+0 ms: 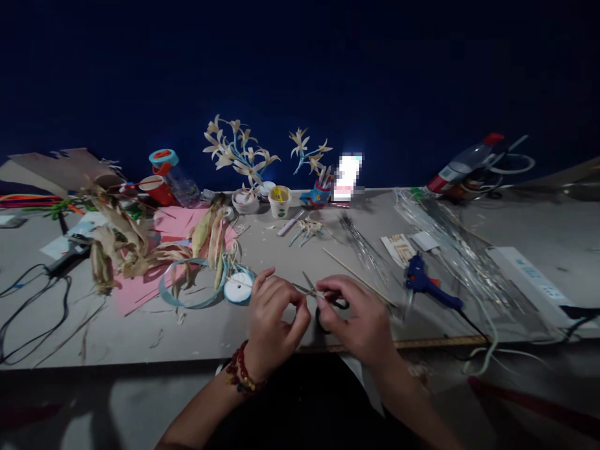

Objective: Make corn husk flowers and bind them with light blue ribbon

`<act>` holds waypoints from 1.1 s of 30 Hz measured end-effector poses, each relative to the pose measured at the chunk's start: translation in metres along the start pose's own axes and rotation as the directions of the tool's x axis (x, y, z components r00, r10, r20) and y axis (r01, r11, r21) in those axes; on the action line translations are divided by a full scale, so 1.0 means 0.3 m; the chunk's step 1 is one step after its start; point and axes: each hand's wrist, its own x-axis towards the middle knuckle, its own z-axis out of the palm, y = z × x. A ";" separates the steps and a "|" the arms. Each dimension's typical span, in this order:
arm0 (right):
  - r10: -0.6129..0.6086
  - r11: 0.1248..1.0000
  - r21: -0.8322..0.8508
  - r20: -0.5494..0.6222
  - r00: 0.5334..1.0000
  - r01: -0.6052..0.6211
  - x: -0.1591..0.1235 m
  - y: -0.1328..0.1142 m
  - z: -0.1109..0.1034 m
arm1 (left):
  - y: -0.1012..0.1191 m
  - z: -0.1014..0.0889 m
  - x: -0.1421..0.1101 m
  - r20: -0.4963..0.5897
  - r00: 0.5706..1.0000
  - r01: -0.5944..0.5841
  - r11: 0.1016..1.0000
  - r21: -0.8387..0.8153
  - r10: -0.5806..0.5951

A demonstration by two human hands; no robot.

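My left hand (276,312), with a beaded bracelet on the wrist, has thumb and forefinger pinched together near the table's front edge. Facing it, my right hand (359,319) also pinches, its fingertips on a tiny pale bit too small to name. A pair of scissors (308,289) with spread blades and black handles shows right behind the fingertips. My right hand partly covers the handles, and I cannot tell whether it touches them. Just left of my left hand is a spool of pale blue tape (239,287), with a loop of blue ribbon (187,305) beside it.
Dried corn husks (126,231) lie over pink paper (134,290) on the left. Husk flowers (241,150) stand at the back near a small white tub (280,203). On the right are a blue glue gun (429,284), thin wires (365,240) and a tilted bottle (464,164).
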 end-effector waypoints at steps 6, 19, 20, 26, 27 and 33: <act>-0.050 0.998 -0.046 0.013 0.999 0.050 -0.001 0.004 0.012 | 0.001 0.003 -0.007 0.010 1.000 -0.008 1.000 0.012 0.007; 0.323 0.509 0.675 0.425 0.845 -0.534 -0.029 0.017 0.028 | -0.027 0.004 -0.011 -0.097 0.982 -0.162 0.987 0.020 0.163; 0.320 0.367 0.712 0.508 0.800 -0.599 -0.030 0.015 0.037 | -0.033 0.004 -0.017 -0.108 0.977 -0.183 0.983 0.006 0.182; 0.275 0.247 0.726 0.583 0.765 -0.642 -0.027 0.020 0.031 | -0.068 -0.004 -0.046 -0.015 0.999 -0.033 0.937 -0.347 0.030; 0.269 0.291 0.720 0.570 0.776 -0.630 -0.025 0.020 0.025 | -0.072 -0.006 -0.047 0.059 0.996 0.093 0.878 -0.470 -0.074; 0.268 0.457 0.645 0.558 0.786 -0.613 -0.016 0.016 0.013 | -0.084 -0.006 -0.045 0.513 0.803 0.596 0.408 -0.692 -0.304</act>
